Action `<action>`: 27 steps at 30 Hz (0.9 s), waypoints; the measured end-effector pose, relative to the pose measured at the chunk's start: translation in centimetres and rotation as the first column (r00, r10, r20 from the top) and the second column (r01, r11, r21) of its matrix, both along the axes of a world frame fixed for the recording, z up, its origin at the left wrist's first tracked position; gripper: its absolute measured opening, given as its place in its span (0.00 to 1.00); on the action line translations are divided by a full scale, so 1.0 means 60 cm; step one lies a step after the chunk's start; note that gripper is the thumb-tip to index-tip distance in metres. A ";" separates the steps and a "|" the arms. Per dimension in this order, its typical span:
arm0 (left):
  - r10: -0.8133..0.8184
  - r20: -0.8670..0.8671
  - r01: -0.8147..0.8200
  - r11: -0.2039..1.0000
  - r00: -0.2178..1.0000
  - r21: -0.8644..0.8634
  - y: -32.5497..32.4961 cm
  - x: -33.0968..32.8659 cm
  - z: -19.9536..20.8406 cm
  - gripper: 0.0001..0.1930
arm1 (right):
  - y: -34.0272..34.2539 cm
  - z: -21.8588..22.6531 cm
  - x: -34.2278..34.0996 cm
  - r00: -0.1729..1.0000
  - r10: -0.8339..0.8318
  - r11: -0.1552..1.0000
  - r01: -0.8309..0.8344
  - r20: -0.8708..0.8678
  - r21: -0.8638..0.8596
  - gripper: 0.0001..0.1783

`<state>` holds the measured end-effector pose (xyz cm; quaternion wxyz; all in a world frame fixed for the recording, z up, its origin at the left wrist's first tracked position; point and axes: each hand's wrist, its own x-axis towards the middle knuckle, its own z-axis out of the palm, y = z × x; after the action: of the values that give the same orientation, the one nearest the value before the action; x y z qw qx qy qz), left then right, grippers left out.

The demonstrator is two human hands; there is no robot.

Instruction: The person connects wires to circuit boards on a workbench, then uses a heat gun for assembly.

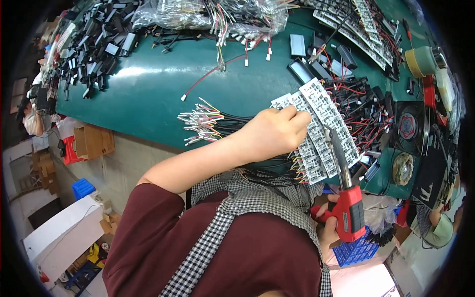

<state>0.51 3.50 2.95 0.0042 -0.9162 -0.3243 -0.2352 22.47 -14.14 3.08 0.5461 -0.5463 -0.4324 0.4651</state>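
A clear plastic bag (170, 19) lies at the far side of the green table (143, 96), and in it are many thin wires, some of which come out with white connectors. On the floor to the left there are an open cardboard box (94, 141), whose inside I cannot see well, and a blue bin (83, 189). At the lower right is a blue crate (352, 253); a black bundle (382, 235) is beside its upper part, but whether it is inside I cannot tell. The circuit boards (324, 103) lie in overlapping strips at the right part of the table, in front of the person. The left hand (281, 129) is over their left side with its fingers curled together; what is between the fingertips is hidden. The right hand (326, 222) is closed around the red handle of a soldering gun (350, 213), whose tip is over the boards. The left forearm crosses above black cables (230, 123) and covers part of them. Around the boards are black and red wires (358, 106), a fan (409, 126) and small metal cases (297, 45). More dark cases (99, 47) make a heap at the far left.
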 end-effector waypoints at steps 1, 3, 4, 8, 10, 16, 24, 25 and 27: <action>0.010 0.002 -0.010 1.000 1.000 -0.017 0.000 0.001 -0.003 0.05 | 0.001 -0.003 0.000 1.000 -0.011 1.000 0.011 0.015 0.018 0.30; 0.022 0.007 -0.022 1.000 1.000 -0.017 0.002 0.000 0.000 0.05 | 0.008 0.001 -0.011 0.997 -0.049 0.998 0.047 0.060 0.028 0.31; 0.034 0.013 -0.034 0.999 0.999 -0.029 0.001 -0.001 0.002 0.05 | 0.010 0.004 -0.015 0.990 -0.087 0.996 0.085 0.107 0.027 0.33; 0.062 0.041 -0.058 0.995 0.997 -0.087 0.002 -0.014 0.010 0.05 | 0.005 -0.001 -0.009 0.991 -0.074 0.997 0.072 0.112 0.026 0.33; 0.145 0.142 -0.137 0.988 0.979 -0.066 0.012 -0.036 0.022 0.06 | -0.003 -0.005 0.000 0.999 -0.025 0.999 0.026 -0.019 0.044 0.30; 0.756 0.348 -0.641 0.655 0.554 -0.401 0.189 -0.222 0.009 0.15 | -0.007 -0.005 0.003 1.000 0.005 0.998 -0.007 0.023 0.062 0.29; 0.736 0.537 -0.161 0.639 0.412 -0.752 0.180 -0.199 0.025 0.20 | 0.001 0.015 -0.023 0.989 -0.070 0.996 0.061 0.132 0.069 0.30; 0.719 0.489 -0.105 0.607 0.493 -0.787 0.163 -0.208 0.051 0.22 | -0.001 0.013 -0.020 0.988 -0.073 0.995 0.062 0.137 0.082 0.30; 0.692 0.440 -0.043 0.561 0.573 -0.827 0.132 -0.241 0.061 0.24 | -0.007 0.008 -0.009 0.996 -0.036 0.998 0.031 0.079 0.060 0.28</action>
<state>-13.97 11.39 6.63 -0.4439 -0.5542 -0.5664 -0.4183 21.93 -14.58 3.59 0.5520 -0.5552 -0.4582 0.4208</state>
